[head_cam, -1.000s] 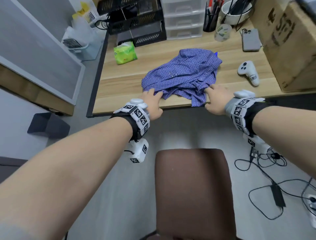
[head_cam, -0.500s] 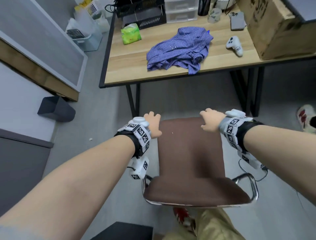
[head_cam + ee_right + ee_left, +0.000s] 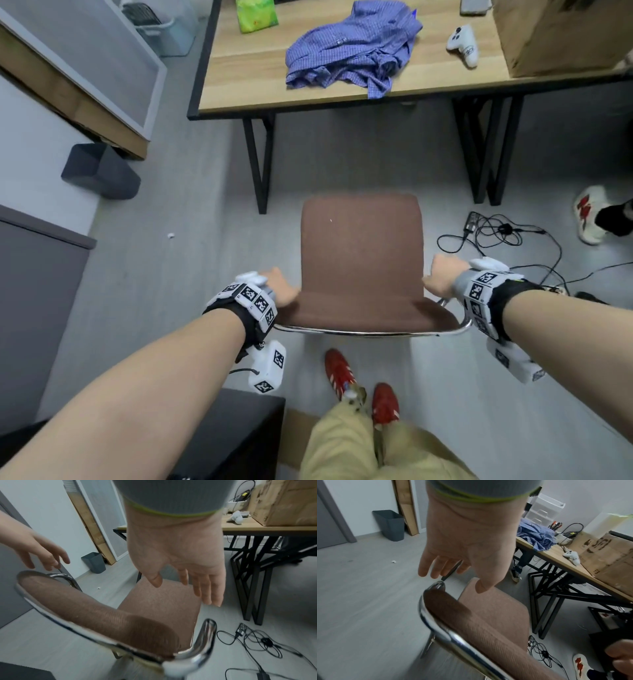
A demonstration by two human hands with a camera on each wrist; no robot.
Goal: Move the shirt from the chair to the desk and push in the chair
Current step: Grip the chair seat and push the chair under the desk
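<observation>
From the head view, the shirt lies crumpled on the desk, so that part of the task looks done. The chair stands on the floor, well apart from the desk, with its seat pointing straight at the gap between the desk legs. The left hand is at the left end of the backrest and the right hand at the right end, one on each side, about equally near. The desk lies straight ahead of both hands, so the push should go forward along the seat's long axis.

In the left wrist view, the left hand is released: its fingers hang relaxed above the chrome tube and hold nothing. The thumb points toward the seat. The shirt shows on the desk behind.

In the right wrist view, the right hand is also loose and empty, with the fingers spread above the seat, not around the backrest. I judge that both hands must first take the backrest.
</observation>
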